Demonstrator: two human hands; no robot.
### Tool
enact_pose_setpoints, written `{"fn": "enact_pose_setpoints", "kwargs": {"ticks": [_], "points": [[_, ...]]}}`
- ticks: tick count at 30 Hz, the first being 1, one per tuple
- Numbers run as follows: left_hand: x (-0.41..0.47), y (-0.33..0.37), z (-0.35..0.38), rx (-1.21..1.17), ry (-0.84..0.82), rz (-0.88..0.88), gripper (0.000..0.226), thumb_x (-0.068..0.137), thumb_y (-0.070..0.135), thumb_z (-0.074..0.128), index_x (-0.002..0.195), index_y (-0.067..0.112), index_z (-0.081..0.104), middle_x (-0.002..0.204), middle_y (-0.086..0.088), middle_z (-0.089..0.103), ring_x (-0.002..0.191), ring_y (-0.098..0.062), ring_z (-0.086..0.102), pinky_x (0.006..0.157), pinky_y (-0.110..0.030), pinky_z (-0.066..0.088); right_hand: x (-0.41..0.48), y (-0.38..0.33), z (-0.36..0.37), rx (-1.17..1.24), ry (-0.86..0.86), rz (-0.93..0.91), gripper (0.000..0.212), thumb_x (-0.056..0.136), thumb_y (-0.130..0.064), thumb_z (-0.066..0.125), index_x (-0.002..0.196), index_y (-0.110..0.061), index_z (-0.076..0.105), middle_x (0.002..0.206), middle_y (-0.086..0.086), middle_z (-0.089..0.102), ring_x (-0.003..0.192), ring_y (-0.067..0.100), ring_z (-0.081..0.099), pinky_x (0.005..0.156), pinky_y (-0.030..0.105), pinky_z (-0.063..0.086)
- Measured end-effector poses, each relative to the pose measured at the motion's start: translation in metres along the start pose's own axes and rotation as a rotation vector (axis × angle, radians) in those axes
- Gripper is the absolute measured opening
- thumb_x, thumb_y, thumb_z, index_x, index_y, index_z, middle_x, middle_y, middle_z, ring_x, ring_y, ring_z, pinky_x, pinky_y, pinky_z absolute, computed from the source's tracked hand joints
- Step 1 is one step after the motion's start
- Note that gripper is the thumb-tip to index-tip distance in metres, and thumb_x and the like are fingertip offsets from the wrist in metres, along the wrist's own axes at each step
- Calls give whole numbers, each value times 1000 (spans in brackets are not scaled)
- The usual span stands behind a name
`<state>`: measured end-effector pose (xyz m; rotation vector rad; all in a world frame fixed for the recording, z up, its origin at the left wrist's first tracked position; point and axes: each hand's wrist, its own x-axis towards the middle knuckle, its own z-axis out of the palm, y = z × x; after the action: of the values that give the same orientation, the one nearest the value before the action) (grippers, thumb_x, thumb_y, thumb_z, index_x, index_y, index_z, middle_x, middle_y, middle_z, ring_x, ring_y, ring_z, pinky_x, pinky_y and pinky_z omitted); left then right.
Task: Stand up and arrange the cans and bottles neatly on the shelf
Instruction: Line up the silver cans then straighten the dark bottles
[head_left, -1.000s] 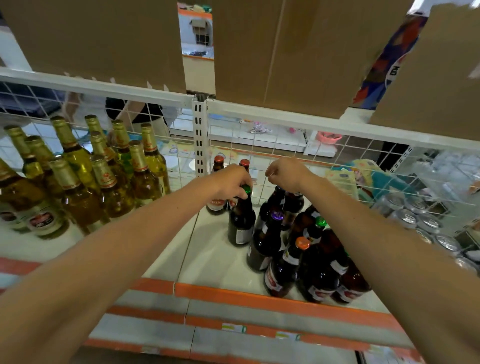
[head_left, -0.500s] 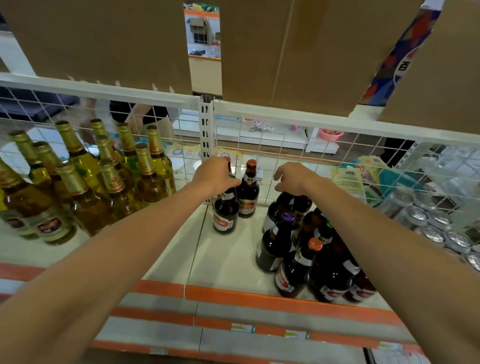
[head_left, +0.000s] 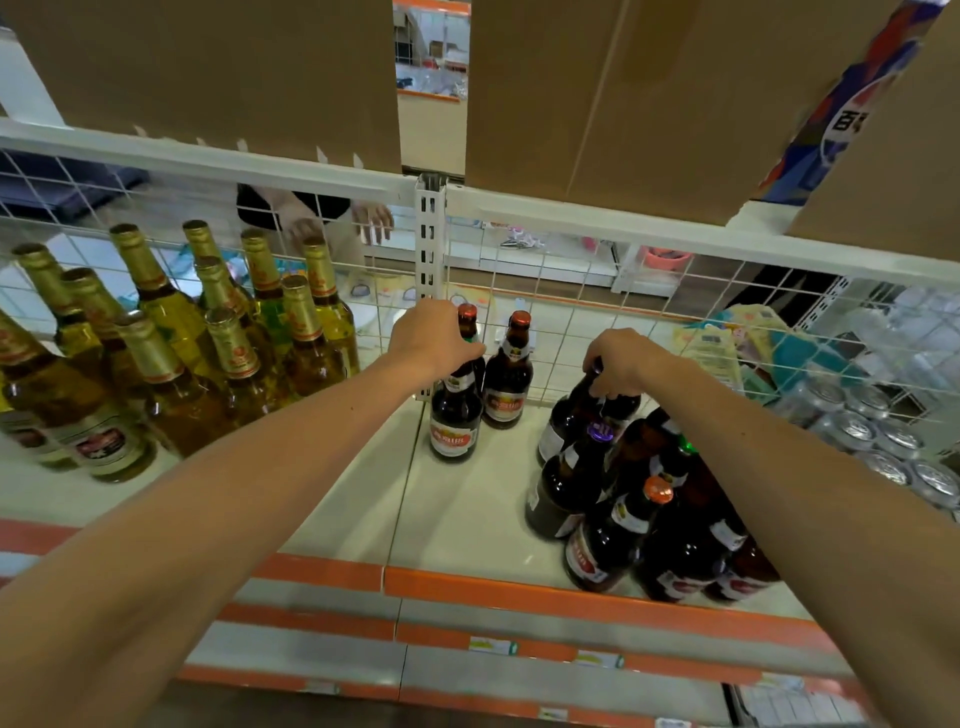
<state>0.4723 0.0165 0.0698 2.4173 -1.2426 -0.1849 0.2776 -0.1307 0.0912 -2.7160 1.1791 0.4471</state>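
My left hand grips the neck of a dark brown bottle standing upright on the white shelf, in front of a red-capped bottle at the back. A second red-capped bottle stands just to its right by the wire back. My right hand holds the top of another dark bottle at the back of a crowded cluster of several dark bottles with purple, green and orange caps. That bottle's cap is hidden under my fingers.
Several golden bottles with foil necks fill the shelf's left bay. Silver cans crowd the right side. A wire mesh back and white upright post bound the shelf. Cardboard boxes hang overhead. Another person's hands show behind the mesh.
My left hand carried a dark bottle from the cluster back and left, setting it near the post. My right hand dropped onto the top of a bottle at the cluster's rear.
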Motion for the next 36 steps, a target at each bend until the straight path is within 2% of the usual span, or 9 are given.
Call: {"fn": "enact_pose_setpoints", "kwargs": {"ticks": [5,12,16,19,21,23,25,30,36], "points": [[-1,-2,-2,14,25,-19,49,85,47,71,62,16,41,63,1,46,52,-12,44,44,-26,31,1,-7,-1,-23,50,-38,23,85,-17,75,100,-1,73,79,7,73,79,20,70,73,33,56],[-2,-2,-12,38,-62,6,47,86,49,70,64,22,37,65,3,43,57,-14,44,49,-28,33,6,-40,-2,-8,77,-50,33,85,-37,75,78,-5,68,68,4,69,75,22,70,74,36,58],[4,-2,-13,99,-184,95,37,84,47,72,86,12,62,85,-2,62,81,-23,60,71,-37,53,7,-63,-3,15,101,-26,41,90,-41,69,66,-10,55,65,3,68,75,20,69,77,35,57],[6,-7,-11,92,-274,188,44,85,31,75,125,15,65,118,-7,66,106,-27,61,90,-38,53,10,-79,-3,21,109,-14,42,90,-43,67,71,-9,51,81,8,68,84,23,69,84,39,57],[6,-10,-10,83,-259,207,50,87,23,74,134,13,60,130,-10,62,117,-29,58,95,-37,50,13,-88,0,8,132,-19,37,90,-45,66,88,-11,53,92,10,66,92,26,67,85,40,56],[7,-12,-9,78,-245,219,50,87,22,74,134,13,59,133,-10,60,120,-30,57,97,-37,49,14,-94,2,6,161,-7,43,90,-45,66,109,-9,56,101,10,65,96,27,65,83,37,55],[6,-13,-8,78,-247,220,51,87,22,74,134,13,59,132,-11,61,119,-30,57,96,-37,49,15,-95,3,9,202,4,46,89,-45,67,115,-8,56,104,10,65,96,28,64,79,36,54],[3,-14,-6,79,-208,238,51,86,19,75,134,11,58,130,-13,60,117,-32,58,94,-39,50,13,-89,7,30,154,-33,43,88,-45,69,110,-10,57,79,4,59,84,26,67,74,35,55],[0,-14,-6,106,-190,265,43,88,18,72,129,10,61,124,-15,60,111,-33,59,90,-39,51,13,-80,9,-18,108,-77,38,83,-36,76,108,-10,65,91,7,65,83,25,66,65,31,46]]}}
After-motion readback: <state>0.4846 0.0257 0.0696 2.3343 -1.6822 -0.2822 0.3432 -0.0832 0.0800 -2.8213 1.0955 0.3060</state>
